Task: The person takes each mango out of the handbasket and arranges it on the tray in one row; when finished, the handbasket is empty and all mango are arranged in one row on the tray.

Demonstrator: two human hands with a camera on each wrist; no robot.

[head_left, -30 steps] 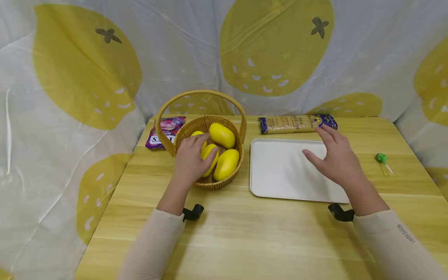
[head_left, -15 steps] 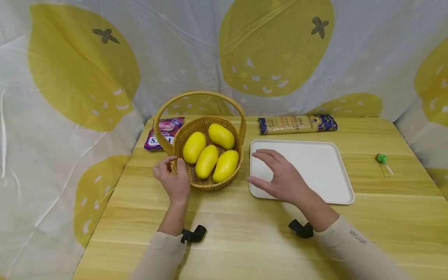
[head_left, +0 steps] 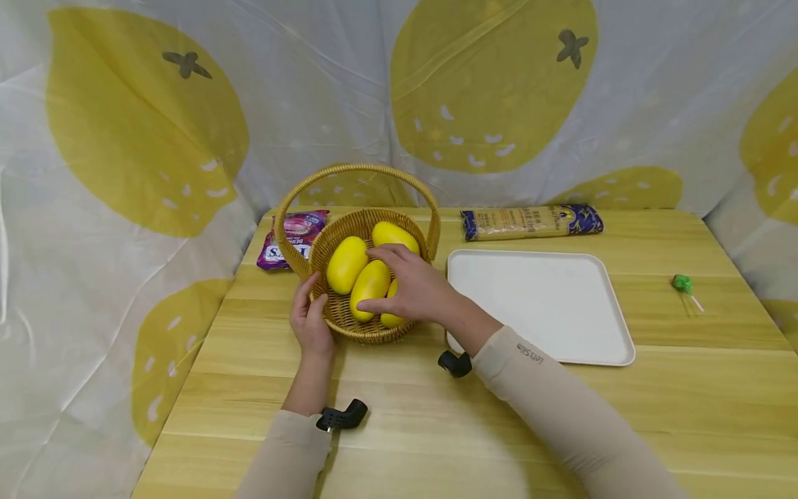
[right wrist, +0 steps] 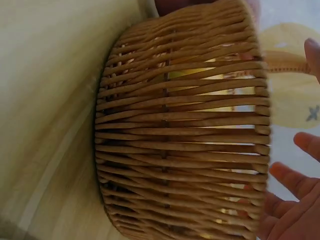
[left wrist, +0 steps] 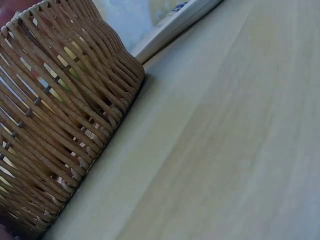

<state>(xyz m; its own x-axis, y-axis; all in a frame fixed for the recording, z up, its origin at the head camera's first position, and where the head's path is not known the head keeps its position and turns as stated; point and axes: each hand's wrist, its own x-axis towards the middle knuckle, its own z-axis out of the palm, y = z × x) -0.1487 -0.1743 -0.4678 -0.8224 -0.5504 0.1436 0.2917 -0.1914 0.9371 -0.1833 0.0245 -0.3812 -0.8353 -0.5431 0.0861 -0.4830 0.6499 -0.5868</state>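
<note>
A wicker basket [head_left: 374, 337] with a tall arched handle stands on the table, and several yellow mangoes [head_left: 347, 265] lie in it. My left hand [head_left: 313, 329] holds the basket's left side, fingers along the outer wall and thumb at the rim. Reaching over the right rim, my right hand [head_left: 418, 287] hovers above the mangoes with thumb and fingers spread. It partly hides the front-right mango [head_left: 391, 319]; the thumb tip is beside or over the middle mango [head_left: 370, 285], contact unclear. In the right wrist view, the spread fingers [right wrist: 292, 182] show past the basket's rim.
Right of the basket lies a white rectangular tray [head_left: 536, 305]. Behind the tray is a long gold-and-blue packet [head_left: 530, 222]. A purple snack bag [head_left: 298, 232] sits behind the basket's left side. A green lollipop [head_left: 682, 284] lies at the far right.
My right hand has moved left from over the tray to above the mangoes. The left hand has withdrawn from inside the basket and come to its left outer side.
</note>
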